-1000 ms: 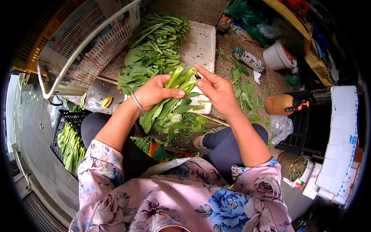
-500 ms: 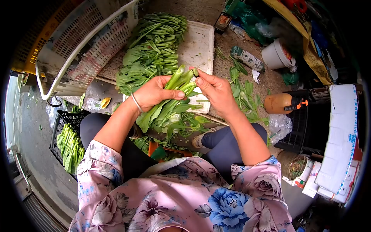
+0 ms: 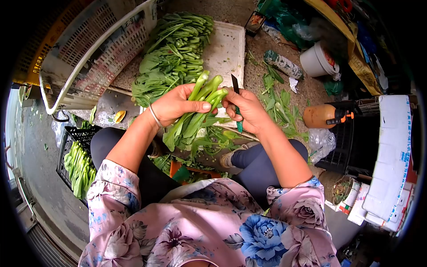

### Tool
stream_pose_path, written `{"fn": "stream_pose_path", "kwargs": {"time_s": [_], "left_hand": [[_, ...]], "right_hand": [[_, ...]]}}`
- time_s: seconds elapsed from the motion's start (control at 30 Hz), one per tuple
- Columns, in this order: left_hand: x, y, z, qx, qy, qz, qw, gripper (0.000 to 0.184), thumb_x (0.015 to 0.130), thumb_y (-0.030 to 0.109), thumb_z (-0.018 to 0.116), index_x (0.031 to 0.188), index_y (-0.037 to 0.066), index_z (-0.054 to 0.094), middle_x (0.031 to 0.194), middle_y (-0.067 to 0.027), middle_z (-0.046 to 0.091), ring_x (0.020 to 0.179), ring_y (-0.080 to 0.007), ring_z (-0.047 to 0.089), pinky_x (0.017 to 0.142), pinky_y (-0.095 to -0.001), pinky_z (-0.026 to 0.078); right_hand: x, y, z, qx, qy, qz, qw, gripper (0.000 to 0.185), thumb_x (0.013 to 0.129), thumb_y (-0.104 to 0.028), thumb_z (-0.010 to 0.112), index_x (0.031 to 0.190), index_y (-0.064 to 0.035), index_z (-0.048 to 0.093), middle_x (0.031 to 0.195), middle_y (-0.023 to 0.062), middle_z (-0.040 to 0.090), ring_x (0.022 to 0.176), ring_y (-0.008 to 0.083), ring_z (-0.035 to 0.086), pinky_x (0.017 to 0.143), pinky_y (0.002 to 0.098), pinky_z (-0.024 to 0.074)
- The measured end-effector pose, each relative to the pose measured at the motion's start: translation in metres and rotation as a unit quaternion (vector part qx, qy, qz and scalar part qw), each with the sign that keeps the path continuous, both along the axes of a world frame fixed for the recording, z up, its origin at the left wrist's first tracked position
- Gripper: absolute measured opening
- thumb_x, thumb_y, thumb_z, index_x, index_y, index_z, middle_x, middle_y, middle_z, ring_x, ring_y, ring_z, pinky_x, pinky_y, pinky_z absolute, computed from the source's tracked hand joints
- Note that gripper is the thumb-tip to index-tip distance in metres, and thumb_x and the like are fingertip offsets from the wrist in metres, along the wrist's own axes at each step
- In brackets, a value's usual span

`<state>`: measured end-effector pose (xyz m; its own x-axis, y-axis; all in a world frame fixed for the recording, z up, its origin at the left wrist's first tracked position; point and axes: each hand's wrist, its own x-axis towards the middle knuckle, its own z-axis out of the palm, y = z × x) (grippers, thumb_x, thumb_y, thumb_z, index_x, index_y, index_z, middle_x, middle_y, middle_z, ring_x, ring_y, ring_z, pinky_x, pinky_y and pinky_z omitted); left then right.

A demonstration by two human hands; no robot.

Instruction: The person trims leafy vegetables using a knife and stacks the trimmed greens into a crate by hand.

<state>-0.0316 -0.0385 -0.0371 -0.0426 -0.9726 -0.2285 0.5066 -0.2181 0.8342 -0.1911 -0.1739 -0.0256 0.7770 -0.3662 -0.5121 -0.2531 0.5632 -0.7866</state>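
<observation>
My left hand (image 3: 173,108) is closed around a bunch of leafy green vegetables (image 3: 190,127), thumb across the pale stalks. The cut stalk ends point up and away from me, and the leaves hang toward my lap. In my right hand (image 3: 250,112) is a small knife (image 3: 235,83) with a dark blade standing upright and a green handle under the fingers. The right fingertips are at the stalk ends, and whether they touch them is hard to make out. Beyond my hands, a large stack of the same greens (image 3: 175,58) lies in rows on a white foam tray (image 3: 231,42).
A white plastic basket (image 3: 95,58) stands at left. A black crate (image 3: 66,155) with more greens is beside my left knee. Loose leaves (image 3: 280,109) litter the floor at right, near a white bucket (image 3: 318,60) and an orange spray bottle (image 3: 319,116).
The knife's blade, barely visible before, now stands up from my right hand. My right hand has turned and drawn slightly down, and the stalk ends show more fully above my left hand.
</observation>
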Motion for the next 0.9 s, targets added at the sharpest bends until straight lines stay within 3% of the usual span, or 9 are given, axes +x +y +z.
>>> {"fn": "stream_pose_path", "kwargs": {"time_s": [0.03, 0.2, 0.37, 0.47, 0.53, 0.6, 0.63, 0.73, 0.9], "left_hand": [[-0.001, 0.0, -0.001, -0.016, -0.002, 0.004, 1.0, 0.036, 0.077, 0.012, 0.067, 0.109, 0.002, 0.054, 0.096, -0.0064, 0.061, 0.086, -0.015, 0.059, 0.076, -0.0279, 0.047], [0.0, 0.0, -0.001, -0.023, 0.013, -0.013, 1.0, 0.042, 0.076, 0.013, 0.067, 0.113, 0.001, 0.052, 0.103, -0.0083, 0.059, 0.091, -0.0176, 0.058, 0.077, -0.0306, 0.048], [0.004, 0.003, 0.005, -0.019, 0.062, -0.009, 0.998, 0.043, 0.079, 0.014, 0.065, 0.118, 0.003, 0.051, 0.108, -0.0068, 0.059, 0.1, -0.0144, 0.055, 0.088, -0.0275, 0.043], [0.01, 0.005, -0.002, -0.014, 0.128, 0.045, 0.991, 0.049, 0.08, 0.013, 0.064, 0.124, 0.003, 0.044, 0.12, -0.0107, 0.052, 0.105, -0.0202, 0.054, 0.087, -0.035, 0.047], [0.009, 0.001, 0.005, -0.025, 0.125, 0.066, 0.99, 0.048, 0.08, 0.013, 0.063, 0.123, 0.003, 0.044, 0.119, -0.0112, 0.052, 0.104, -0.0208, 0.054, 0.086, -0.0347, 0.048], [0.007, -0.002, 0.005, -0.02, 0.124, 0.102, 0.987, 0.041, 0.081, 0.011, 0.062, 0.119, 0.002, 0.048, 0.115, -0.0116, 0.055, 0.101, -0.0221, 0.057, 0.082, -0.0337, 0.05], [0.006, -0.003, 0.002, -0.02, 0.124, 0.104, 0.987, 0.041, 0.081, 0.011, 0.062, 0.119, 0.002, 0.048, 0.115, -0.0116, 0.055, 0.101, -0.0221, 0.057, 0.082, -0.0337, 0.05], [0.004, -0.003, -0.002, 0.03, 0.106, 0.066, 0.992, 0.037, 0.081, 0.011, 0.063, 0.114, 0.002, 0.05, 0.104, -0.0116, 0.061, 0.091, -0.021, 0.061, 0.078, -0.0298, 0.051], [-0.004, -0.008, -0.019, 0.026, 0.058, 0.023, 0.998, 0.031, 0.08, 0.011, 0.063, 0.109, 0.003, 0.054, 0.098, -0.0081, 0.062, 0.087, -0.016, 0.06, 0.078, -0.0291, 0.051]], "right_hand": [[0.0, 0.002, -0.003, 0.008, -0.019, 0.016, 1.0, 0.024, 0.083, -0.025, 0.062, 0.088, -0.0026, 0.056, 0.071, 0.0018, 0.055, 0.05, 0.004, 0.046, 0.038, 0.0164, 0.0272], [0.005, -0.001, -0.002, -0.032, -0.019, 0.03, 0.999, 0.024, 0.083, -0.024, 0.062, 0.088, -0.001, 0.058, 0.075, 0.0038, 0.058, 0.052, 0.0052, 0.049, 0.039, 0.0166, 0.0285], [0.003, -0.014, 0.005, -0.092, -0.02, -0.086, 0.992, 0.023, 0.082, -0.023, 0.063, 0.087, -0.001, 0.058, 0.075, 0.0033, 0.056, 0.056, 0.0059, 0.048, 0.04, 0.017, 0.0296], [-0.002, -0.033, 0.01, -0.209, 0.012, -0.16, 0.965, 0.023, 0.082, -0.022, 0.064, 0.09, -0.0013, 0.058, 0.074, 0.001, 0.055, 0.055, 0.0049, 0.047, 0.04, 0.0162, 0.0302], [-0.009, -0.049, 0.01, -0.252, 0.015, -0.187, 0.949, 0.024, 0.081, -0.021, 0.064, 0.092, -0.0001, 0.058, 0.075, 0.0015, 0.056, 0.056, 0.005, 0.048, 0.041, 0.0165, 0.0318], [-0.013, -0.057, 0.013, -0.554, 0.155, -0.056, 0.816, 0.042, 0.077, -0.021, 0.068, 0.105, 0.0071, 0.054, 0.078, 0.0068, 0.06, 0.059, 0.0085, 0.053, 0.05, 0.0208, 0.0414], [-0.011, -0.051, 0.015, -0.555, 0.154, -0.055, 0.816, 0.042, 0.077, -0.021, 0.068, 0.105, 0.0071, 0.054, 0.078, 0.0068, 0.06, 0.059, 0.0085, 0.053, 0.05, 0.0208, 0.0414], [-0.002, -0.023, 0.014, -0.329, 0.056, -0.022, 0.942, 0.061, 0.074, -0.015, 0.071, 0.121, 0.0102, 0.042, 0.085, 0.0095, 0.061, 0.061, 0.0086, 0.055, 0.057, 0.0217, 0.045], [0.014, 0.005, 0.007, -0.227, -0.058, 0.0, 0.972, 0.05, 0.077, -0.017, 0.069, 0.117, 0.0065, 0.049, 0.085, 0.007, 0.061, 0.057, 0.0074, 0.053, 0.055, 0.0205, 0.0438]]}}
